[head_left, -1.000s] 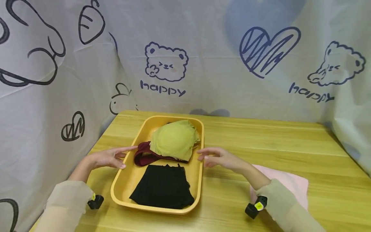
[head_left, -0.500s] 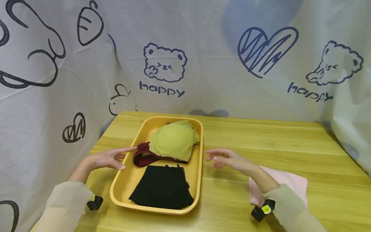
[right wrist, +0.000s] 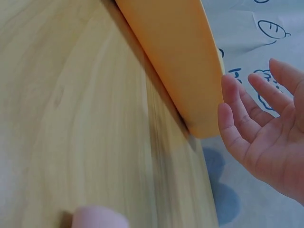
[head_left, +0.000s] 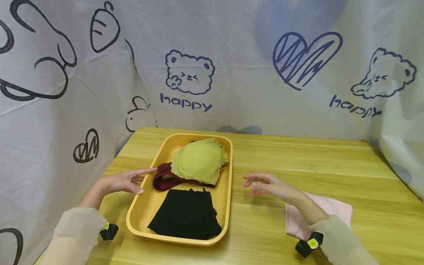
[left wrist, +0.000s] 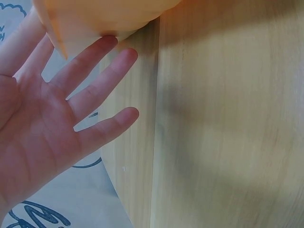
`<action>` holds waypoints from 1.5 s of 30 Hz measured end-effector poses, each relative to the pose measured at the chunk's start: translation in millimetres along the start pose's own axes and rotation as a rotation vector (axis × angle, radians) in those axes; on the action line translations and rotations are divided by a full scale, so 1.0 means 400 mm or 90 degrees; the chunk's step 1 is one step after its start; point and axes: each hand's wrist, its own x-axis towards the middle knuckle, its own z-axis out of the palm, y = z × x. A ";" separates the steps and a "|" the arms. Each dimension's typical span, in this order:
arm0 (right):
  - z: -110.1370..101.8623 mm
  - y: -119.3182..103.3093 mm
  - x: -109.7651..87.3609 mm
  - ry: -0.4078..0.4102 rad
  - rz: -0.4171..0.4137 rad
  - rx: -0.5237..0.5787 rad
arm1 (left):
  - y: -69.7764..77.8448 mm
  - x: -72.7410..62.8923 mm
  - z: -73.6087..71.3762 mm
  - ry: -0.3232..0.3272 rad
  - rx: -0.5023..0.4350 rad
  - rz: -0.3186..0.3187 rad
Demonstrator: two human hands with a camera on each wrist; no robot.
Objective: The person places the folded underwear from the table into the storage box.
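Observation:
My left hand point(head_left: 120, 181) lies at the left rim of a yellow-orange plastic tray point(head_left: 229, 206). Its index finger and thumb touch the rim, and the other fingers spread out along the outer wall, as the left wrist view shows. My right hand point(head_left: 266, 184) hovers to the right of the tray with loose fingers and holds nothing. At the tray's far end, a yellow-green garment point(head_left: 198, 160) with a rounded, cup-like shape lies on a maroon garment point(head_left: 162, 178) with a looped band. A folded black garment point(head_left: 185, 215) lies flat in the near half.
A folded pink cloth point(head_left: 338, 209) lies on the wooden table point(head_left: 331, 165), partly under my right forearm. White drawn-on curtains point(head_left: 238, 103) enclose the table at the back and both sides. A small black wrist device point(head_left: 109, 232) sits on each sleeve.
My right hand has drawn away from the tray's right rim, moving right and slightly toward me. My left hand, the tray and the garments stay put.

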 end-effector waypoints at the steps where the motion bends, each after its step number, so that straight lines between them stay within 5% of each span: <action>1: -0.001 0.002 -0.003 0.001 0.002 0.000 | 0.000 0.000 0.000 0.000 0.000 -0.001; 32: -0.073 0.084 -0.103 0.006 -0.021 0.001 | 0.012 -0.001 0.001 -0.002 -0.001 -0.012; 45: -0.137 0.073 -0.209 0.095 0.061 -0.014 | 0.014 -0.002 -0.001 -0.007 0.007 -0.009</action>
